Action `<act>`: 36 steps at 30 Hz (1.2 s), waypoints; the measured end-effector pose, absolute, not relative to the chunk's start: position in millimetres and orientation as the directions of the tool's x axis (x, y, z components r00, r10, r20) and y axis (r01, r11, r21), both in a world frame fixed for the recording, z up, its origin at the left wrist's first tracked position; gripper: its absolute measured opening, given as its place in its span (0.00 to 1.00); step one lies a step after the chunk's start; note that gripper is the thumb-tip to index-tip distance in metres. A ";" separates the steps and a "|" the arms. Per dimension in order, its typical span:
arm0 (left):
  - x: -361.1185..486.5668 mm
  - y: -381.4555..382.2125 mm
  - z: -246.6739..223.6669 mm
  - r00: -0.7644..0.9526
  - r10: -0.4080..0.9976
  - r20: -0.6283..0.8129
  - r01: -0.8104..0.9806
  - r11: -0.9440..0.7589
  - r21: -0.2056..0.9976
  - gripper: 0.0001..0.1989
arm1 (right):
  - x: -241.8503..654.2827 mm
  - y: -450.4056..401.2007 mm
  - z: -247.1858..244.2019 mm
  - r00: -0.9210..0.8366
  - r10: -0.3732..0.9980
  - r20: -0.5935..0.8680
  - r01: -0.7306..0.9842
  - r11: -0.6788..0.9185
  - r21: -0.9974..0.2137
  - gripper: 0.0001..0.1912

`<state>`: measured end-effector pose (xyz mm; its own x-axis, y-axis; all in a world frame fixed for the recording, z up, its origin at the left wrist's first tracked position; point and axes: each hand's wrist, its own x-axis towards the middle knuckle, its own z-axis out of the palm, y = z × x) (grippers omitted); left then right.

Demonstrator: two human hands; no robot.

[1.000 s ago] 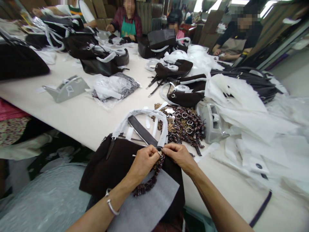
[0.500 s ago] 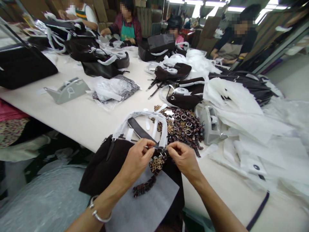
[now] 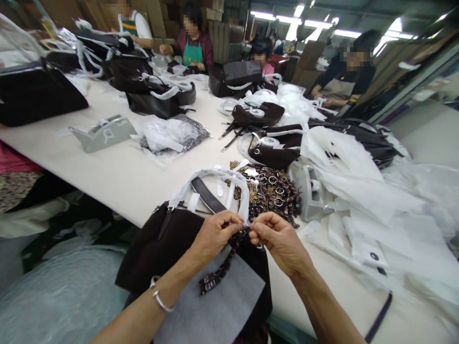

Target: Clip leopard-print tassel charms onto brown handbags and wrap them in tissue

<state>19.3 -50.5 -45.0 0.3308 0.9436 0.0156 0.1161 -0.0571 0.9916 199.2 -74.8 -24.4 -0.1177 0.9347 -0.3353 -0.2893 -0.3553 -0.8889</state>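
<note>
A dark brown handbag point(image 3: 154, 248) rests at the table's front edge, its handles point(image 3: 186, 184) wrapped in white. My left hand point(image 3: 217, 234) is closed in a pinch at the base of the right handle end, on the charm's upper part. From it a dark beaded charm point(image 3: 224, 267) hangs over a grey sheet point(image 3: 215, 306) on the bag. My right hand point(image 3: 274, 236) pinches just beside it, fingertips nearly touching the left ones; a small metal ring shows below its fingers. What the right fingertips hold is too small to make out.
Behind the hands lies a pile of beaded charms point(image 3: 276, 191), with a grey tape dispenser point(image 3: 310, 191) beside it. Another dispenser point(image 3: 107, 134) stands at left. White sheets point(image 3: 394, 215) cover the right side. Several people work across the table.
Both hands have shifted slightly and come closer together. The charm's leopard-patterned part, visible earlier below the left hand, is now mostly hidden.
</note>
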 end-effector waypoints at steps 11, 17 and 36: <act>17.9 -53.2 -45.8 0.372 0.913 -0.169 0.024 0.172 0.985 0.12 | 189.2 -78.6 -33.0 -0.161 0.913 -0.373 -0.560 -0.396 -0.728 0.15; 20.0 -51.8 -44.5 0.306 0.924 -0.227 -0.041 0.251 0.967 0.11 | 191.4 -77.4 -35.9 -0.173 0.915 -0.365 -0.531 -0.399 -0.748 0.17; 18.5 -55.3 -27.8 0.362 0.922 -0.138 0.024 0.139 0.990 0.08 | 195.1 -81.5 -44.6 -0.123 0.896 -0.426 -0.431 -0.435 -0.790 0.19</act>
<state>18.5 -55.3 -27.8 0.3618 0.9220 -0.1383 0.0239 0.1391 0.9900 195.1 -81.5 -44.6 -0.1230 0.8961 -0.4264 -0.4312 -0.4352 -0.7904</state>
